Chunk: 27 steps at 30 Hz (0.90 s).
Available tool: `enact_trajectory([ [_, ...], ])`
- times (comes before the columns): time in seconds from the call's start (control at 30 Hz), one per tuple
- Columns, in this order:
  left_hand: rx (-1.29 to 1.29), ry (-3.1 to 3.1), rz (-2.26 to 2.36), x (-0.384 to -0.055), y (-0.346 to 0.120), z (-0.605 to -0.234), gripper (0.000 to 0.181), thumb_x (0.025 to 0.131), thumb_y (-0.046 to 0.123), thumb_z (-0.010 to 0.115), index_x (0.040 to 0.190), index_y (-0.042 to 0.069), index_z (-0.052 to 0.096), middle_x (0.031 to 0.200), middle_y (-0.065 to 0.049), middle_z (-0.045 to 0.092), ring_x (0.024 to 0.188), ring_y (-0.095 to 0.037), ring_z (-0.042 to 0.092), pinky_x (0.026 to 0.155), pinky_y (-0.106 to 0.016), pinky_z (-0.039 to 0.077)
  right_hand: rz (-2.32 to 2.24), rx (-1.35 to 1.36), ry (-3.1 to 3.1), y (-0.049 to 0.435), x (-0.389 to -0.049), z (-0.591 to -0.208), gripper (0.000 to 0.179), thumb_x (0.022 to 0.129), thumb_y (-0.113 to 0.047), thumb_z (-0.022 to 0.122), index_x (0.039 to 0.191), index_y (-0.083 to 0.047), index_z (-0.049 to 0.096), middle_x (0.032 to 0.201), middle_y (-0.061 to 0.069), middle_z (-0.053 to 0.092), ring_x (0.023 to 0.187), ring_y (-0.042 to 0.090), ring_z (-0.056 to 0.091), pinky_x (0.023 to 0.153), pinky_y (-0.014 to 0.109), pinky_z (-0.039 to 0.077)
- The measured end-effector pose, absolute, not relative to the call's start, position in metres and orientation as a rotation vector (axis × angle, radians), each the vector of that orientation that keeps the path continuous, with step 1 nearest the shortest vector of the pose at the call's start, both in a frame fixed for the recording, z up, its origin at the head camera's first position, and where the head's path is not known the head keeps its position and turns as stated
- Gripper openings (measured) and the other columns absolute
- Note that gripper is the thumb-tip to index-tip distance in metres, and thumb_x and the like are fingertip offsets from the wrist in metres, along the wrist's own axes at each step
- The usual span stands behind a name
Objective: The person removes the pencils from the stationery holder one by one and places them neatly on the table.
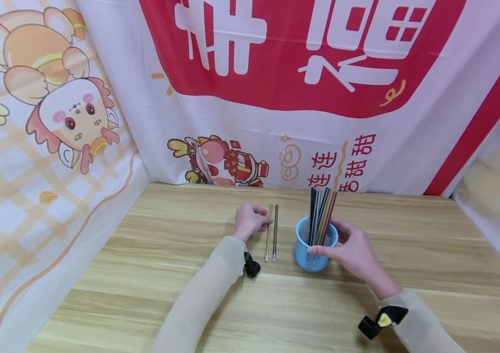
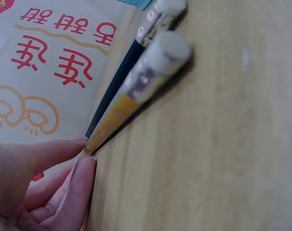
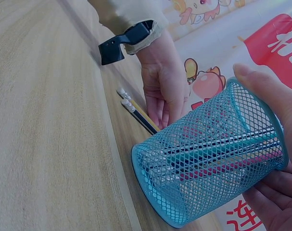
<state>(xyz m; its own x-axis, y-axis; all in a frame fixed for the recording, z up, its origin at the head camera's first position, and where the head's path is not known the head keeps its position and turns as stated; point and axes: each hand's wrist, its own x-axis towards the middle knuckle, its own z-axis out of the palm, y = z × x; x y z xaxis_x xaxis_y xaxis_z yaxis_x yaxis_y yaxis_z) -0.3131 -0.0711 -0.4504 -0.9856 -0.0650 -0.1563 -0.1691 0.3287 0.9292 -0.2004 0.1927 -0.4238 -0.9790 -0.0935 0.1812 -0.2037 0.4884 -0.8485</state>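
left hand pinches a yellow, seemingly wooden pencil; right hand grips a round blue mesh cup. the hands are apart.

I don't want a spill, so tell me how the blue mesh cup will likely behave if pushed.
The cup is probably light itself, its walls being open mesh. It could tip if pushed near the rim, since the pencils inside rise above it. Being round, it might roll once over.

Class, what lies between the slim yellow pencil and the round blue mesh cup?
A slim black pencil lies beside the yellow pencil, then bare wood-grain tabletop reaches the cup; the head view shows this.
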Motion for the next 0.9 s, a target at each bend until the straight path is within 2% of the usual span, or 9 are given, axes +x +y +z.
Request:
enact_trajectory([
  [0.27,-0.239,2.475,1.794,-0.316,-0.075,-0.450,0.032,0.079,-0.001,0.086,0.109,-0.003,0.074,0.091,-0.013,0.074,0.071,-0.022,0.073,0.062,-0.027,0.062,1.502,0.270,-2.613,0.193,-0.201,-0.424,0.088,0.071,-0.043,0.094,0.142,-0.008,0.056,0.139,0.013,0.059,0.121,0.031,0.060,0.102,0.048,0.051],
  [0.43,-0.229,2.492,1.821,-0.318,-0.081,-0.443,0.037,0.081,0.007,0.087,0.115,-0.001,0.074,0.098,-0.011,0.074,0.076,-0.024,0.074,0.068,-0.030,0.063,1.506,0.268,-2.613,0.193,-0.201,-0.424,0.085,0.072,-0.039,0.094,0.142,-0.008,0.056,0.139,0.013,0.059,0.122,0.032,0.060,0.103,0.049,0.051],
  [0.67,-0.084,2.546,1.884,-0.316,-0.086,-0.423,0.038,0.083,0.013,0.086,0.118,0.003,0.074,0.101,-0.010,0.075,0.083,-0.023,0.074,0.075,-0.033,0.063,1.506,0.263,-2.611,0.194,-0.200,-0.425,0.085,0.072,-0.040,0.094,0.140,-0.008,0.057,0.137,0.013,0.060,0.121,0.032,0.060,0.103,0.049,0.051],
  [0.9,0.050,2.380,2.074,-0.311,-0.082,-0.405,0.040,0.084,0.016,0.086,0.121,0.006,0.073,0.104,-0.007,0.076,0.093,-0.021,0.074,0.079,-0.027,0.061,1.506,0.260,-2.614,0.194,-0.200,-0.424,0.086,0.071,-0.043,0.094,0.141,-0.008,0.056,0.138,0.014,0.059,0.122,0.033,0.059,0.103,0.050,0.050],
])
